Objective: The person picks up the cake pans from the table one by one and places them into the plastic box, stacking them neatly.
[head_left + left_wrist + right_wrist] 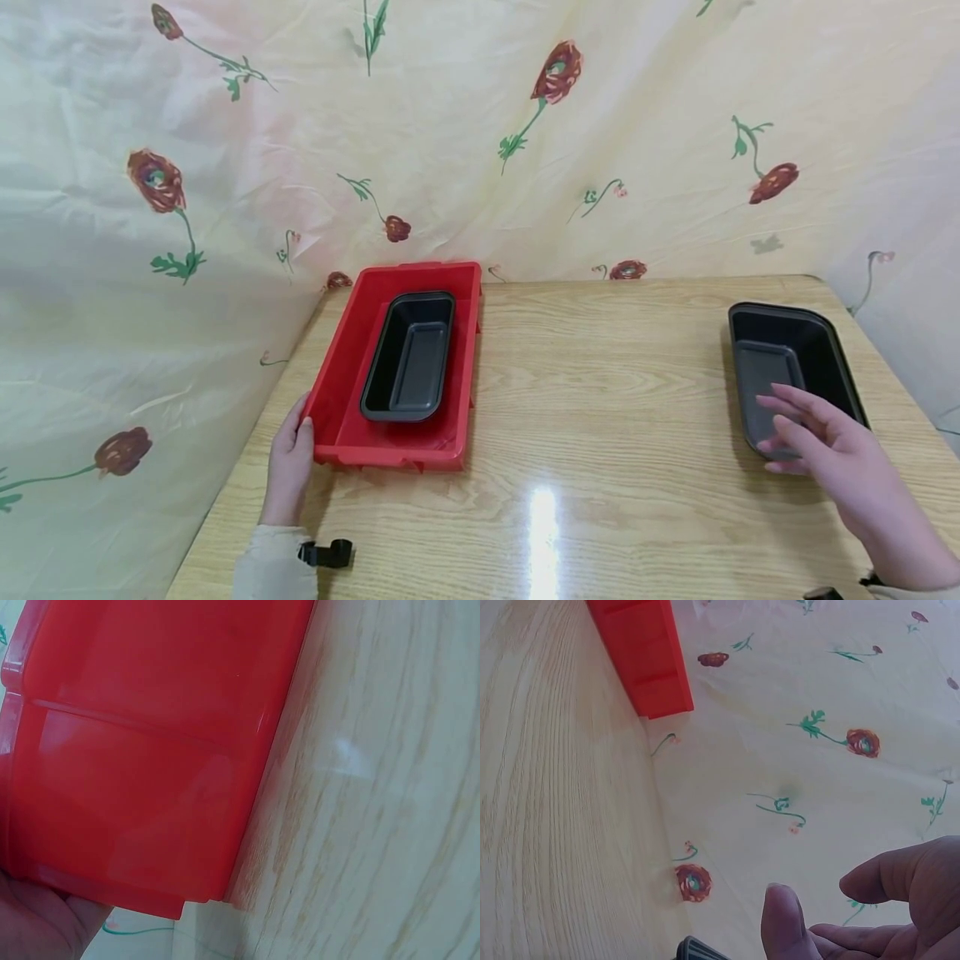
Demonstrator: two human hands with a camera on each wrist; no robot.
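Note:
A red plastic tray stands at the left of the table, with a black loaf pan lying inside it. My left hand grips the tray's near left corner, thumb at the rim and fingers on the outer side; the left wrist view shows the tray's outer wall and part of that hand. On the right side sits a second black loaf pan. Over its near end is my right hand, fingers loosely bent and apart, holding nothing. The right wrist view shows its thumb and fingers spread, away from the tray.
A wooden table lies under everything, with a bright light reflection near its front. Flower-printed cloth hangs behind and along the left side, close to the tray. Dark straps with small black pieces are on the wrists.

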